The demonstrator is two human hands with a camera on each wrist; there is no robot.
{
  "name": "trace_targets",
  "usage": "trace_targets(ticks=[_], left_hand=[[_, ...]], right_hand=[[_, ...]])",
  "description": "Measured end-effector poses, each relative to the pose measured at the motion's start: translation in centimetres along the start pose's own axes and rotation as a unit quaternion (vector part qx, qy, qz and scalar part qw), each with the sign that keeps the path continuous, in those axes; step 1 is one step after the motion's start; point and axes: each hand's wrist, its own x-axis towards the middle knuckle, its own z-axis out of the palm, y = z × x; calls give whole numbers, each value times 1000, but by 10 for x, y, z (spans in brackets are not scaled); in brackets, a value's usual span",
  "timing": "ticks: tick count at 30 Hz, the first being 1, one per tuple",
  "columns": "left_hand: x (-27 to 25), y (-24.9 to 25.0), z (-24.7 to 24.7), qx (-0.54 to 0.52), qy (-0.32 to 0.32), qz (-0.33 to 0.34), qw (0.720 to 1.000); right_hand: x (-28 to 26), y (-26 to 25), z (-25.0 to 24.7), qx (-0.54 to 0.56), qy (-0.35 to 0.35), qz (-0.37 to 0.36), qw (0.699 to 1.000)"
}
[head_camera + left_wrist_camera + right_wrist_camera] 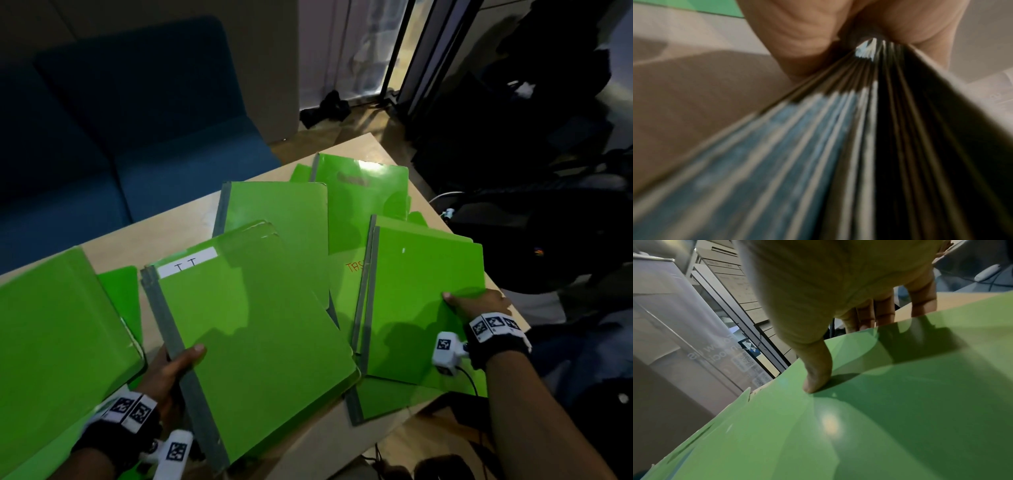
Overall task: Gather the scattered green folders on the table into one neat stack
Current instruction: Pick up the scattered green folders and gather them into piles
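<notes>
A pale wooden worktop (178, 226) runs across the middle of the head view, with a dark blue sofa (113, 113) filling the upper left behind it. Green folders (363, 195) lie scattered over the worktop, overlapping one another from lower left to right of centre. The biggest sheet of green, an opened folder (58, 329), fills the lower left corner. Next to it, at lower centre, the labelled bundle (253, 318), several grey-spined folders with a white tag on top, sits tilted in the left hand (168, 373), thumb on the cover and fingers curled under the spine edge. At the right, the right hand (479, 303) pinches the right-hand folder (421, 298) by its outer edge, thumb (816, 369) pressed on top, fingers (923, 300) tucked beneath.
</notes>
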Motion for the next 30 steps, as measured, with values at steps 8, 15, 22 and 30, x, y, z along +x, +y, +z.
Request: trace_targets(ticks=[8, 15, 22, 30], left_hand=[[1, 0, 0, -30, -7, 5, 999], [-10, 9, 5, -10, -11, 19, 1000], [-5, 6, 4, -8, -14, 24, 1000], [-1, 5, 1, -2, -2, 14, 1000]], right_hand=[[10, -11, -6, 167, -57, 48, 983], [8, -32, -35, 243, 12, -118, 963], [-21, -108, -65, 354, 32, -257, 899], [-96, -145, 52, 223, -149, -321, 908]])
